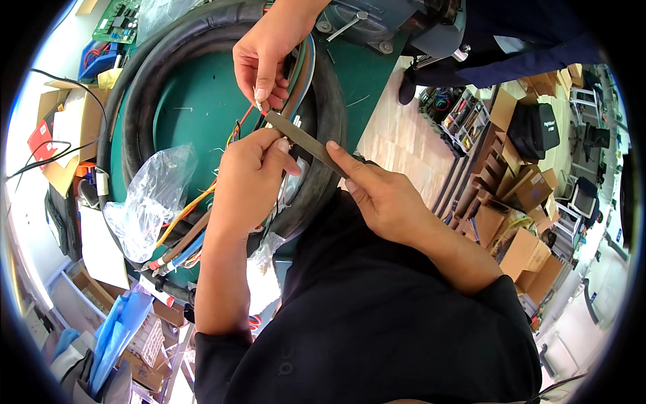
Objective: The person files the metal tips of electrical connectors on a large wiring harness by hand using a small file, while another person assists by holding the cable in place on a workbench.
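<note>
My right hand (387,195) grips the near end of a long flat metal file (306,143), which slants up and left. My left hand (249,175) is closed close under the file's far part; what its fingers pinch is small and mostly hidden. From the top edge comes another person's hand (266,64), pinching a small wire end (258,105) by the file's tip. Around the hands runs a thick black cable (323,101) coiled on the green table (195,101). Yellow, brown and blue wires (178,249) fan out left of my left forearm.
A clear plastic bag (155,202) lies inside the coil. A bench vise (377,23) stands at the table's top edge, near the other person's dark trousers (518,47). On the floor to the right are a tool case (457,114) and several cardboard boxes (528,252).
</note>
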`<state>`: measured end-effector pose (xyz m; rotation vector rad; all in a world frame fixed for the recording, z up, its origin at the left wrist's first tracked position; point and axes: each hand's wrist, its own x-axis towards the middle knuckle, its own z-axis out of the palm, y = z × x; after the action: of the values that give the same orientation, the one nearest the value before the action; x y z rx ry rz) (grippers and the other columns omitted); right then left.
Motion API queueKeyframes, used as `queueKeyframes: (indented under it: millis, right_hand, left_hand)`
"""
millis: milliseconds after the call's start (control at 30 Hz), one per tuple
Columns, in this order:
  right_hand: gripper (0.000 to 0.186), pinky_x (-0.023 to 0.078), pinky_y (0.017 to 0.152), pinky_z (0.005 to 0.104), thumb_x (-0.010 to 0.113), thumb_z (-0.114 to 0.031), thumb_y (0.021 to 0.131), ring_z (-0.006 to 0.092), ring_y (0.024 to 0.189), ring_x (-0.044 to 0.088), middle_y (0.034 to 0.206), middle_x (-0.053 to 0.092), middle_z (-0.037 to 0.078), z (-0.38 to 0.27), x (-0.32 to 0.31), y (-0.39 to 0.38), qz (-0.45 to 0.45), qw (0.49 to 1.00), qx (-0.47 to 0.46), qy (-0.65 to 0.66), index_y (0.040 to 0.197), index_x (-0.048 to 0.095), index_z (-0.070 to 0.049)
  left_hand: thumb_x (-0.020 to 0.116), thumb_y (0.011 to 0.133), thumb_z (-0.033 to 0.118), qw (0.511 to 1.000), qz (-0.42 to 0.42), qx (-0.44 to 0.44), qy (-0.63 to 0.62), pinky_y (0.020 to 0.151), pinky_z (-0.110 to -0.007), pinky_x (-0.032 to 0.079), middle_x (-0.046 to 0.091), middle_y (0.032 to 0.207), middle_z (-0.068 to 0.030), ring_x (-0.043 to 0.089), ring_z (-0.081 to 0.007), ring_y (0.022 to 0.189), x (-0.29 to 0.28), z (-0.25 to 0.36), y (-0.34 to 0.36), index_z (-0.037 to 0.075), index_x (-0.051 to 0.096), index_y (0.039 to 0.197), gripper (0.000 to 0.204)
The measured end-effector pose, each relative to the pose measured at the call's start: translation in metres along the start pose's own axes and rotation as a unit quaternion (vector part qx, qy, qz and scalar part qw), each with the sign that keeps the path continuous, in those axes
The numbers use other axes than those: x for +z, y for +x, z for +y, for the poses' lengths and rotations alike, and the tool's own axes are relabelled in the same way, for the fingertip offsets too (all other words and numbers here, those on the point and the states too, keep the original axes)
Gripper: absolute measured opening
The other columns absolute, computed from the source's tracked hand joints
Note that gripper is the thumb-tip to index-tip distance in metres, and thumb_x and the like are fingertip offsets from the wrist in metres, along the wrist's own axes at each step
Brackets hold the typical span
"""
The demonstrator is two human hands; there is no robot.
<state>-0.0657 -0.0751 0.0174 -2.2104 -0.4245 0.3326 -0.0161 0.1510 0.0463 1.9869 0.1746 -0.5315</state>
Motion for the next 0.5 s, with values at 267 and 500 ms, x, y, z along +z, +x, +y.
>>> queueKeyframes:
  millis: [267, 500]
  right_hand:
    - [0.067, 0.053, 0.061, 0.0463, 0.060, -0.010, 0.099, 0.0370, 0.065, 0.063, 0.081, 0.062, 0.014, -0.001, -0.014, -0.014, -0.026, 0.999, 0.017, -0.041, 0.161, 0.037, -0.021]
    - [0.071, 0.050, 0.054, 0.0441, 0.063, -0.010, 0.096, 0.0333, 0.058, 0.060, 0.074, 0.057, 0.011, 0.003, -0.004, -0.014, -0.023, 0.998, -0.001, -0.055, 0.161, 0.036, -0.020]
  left_hand:
    - [0.057, 0.103, 0.013, 0.993, 0.098, 0.043, 0.053, 0.076, -0.029, 0.047, 0.072, 0.074, -0.0065, 0.062, -0.0122, 0.073, 0.019, -0.006, -0.009, -0.003, 0.071, 0.108, 0.022]
    - [0.058, 0.102, 0.011, 0.961, 0.178, 0.141, 0.156, 0.070, -0.033, 0.049, 0.071, 0.072, -0.0082, 0.063, -0.0177, 0.065, 0.031, -0.019, -0.010, -0.002, 0.072, 0.106, 0.020]
